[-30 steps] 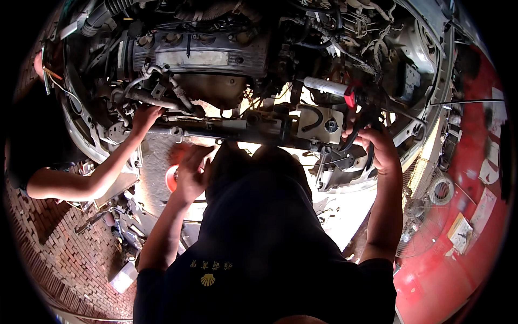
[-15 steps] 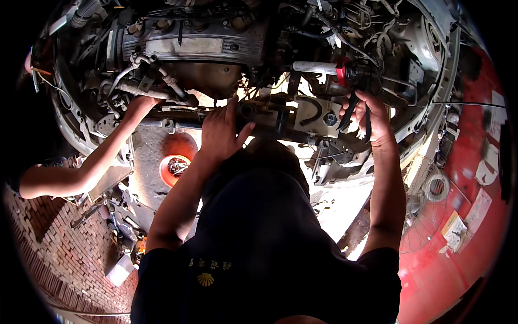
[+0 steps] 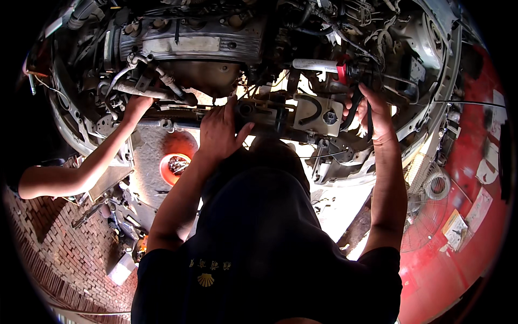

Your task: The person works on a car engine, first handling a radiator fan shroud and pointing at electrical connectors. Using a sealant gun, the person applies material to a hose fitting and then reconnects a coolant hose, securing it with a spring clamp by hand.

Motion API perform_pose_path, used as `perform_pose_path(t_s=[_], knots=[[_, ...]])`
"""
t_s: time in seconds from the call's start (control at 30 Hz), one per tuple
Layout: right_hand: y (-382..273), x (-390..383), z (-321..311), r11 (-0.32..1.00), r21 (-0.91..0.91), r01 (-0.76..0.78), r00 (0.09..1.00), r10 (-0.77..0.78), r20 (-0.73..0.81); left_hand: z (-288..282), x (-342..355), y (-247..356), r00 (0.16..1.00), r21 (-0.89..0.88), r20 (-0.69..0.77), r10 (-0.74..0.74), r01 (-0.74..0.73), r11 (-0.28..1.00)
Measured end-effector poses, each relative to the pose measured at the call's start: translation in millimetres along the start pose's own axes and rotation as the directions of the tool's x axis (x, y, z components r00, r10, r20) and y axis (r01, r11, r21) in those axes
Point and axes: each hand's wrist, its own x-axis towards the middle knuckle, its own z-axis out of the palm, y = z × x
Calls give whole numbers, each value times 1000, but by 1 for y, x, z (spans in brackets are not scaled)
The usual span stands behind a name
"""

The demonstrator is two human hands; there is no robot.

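The left forearm (image 3: 181, 201) rises from the lower left of the frame, slanting inward to the left hand (image 3: 216, 132) just left of centre. That hand lies back upward, its fingers held together and pointing toward the top edge, the thumb (image 3: 246, 132) spread off to the right. The right forearm (image 3: 388, 189) stands nearly upright in the right half. Its wrist (image 3: 384, 141) is almost straight, and the right hand (image 3: 382, 116) has its fingers curled in, thumb (image 3: 367, 93) angled toward the upper left.
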Motion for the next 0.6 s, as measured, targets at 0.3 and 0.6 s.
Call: perform_pose_path(t_s=[0.3,0.6], knots=[[-2,-3,-1,998,-64,8,1000,-6,27,0,0,1,1000,8,-3,-1,1,1000],[0,1,-9,999,-31,7,1000,-8,-30,-1,1,3,1000,-11,2,-18,18,1000]])
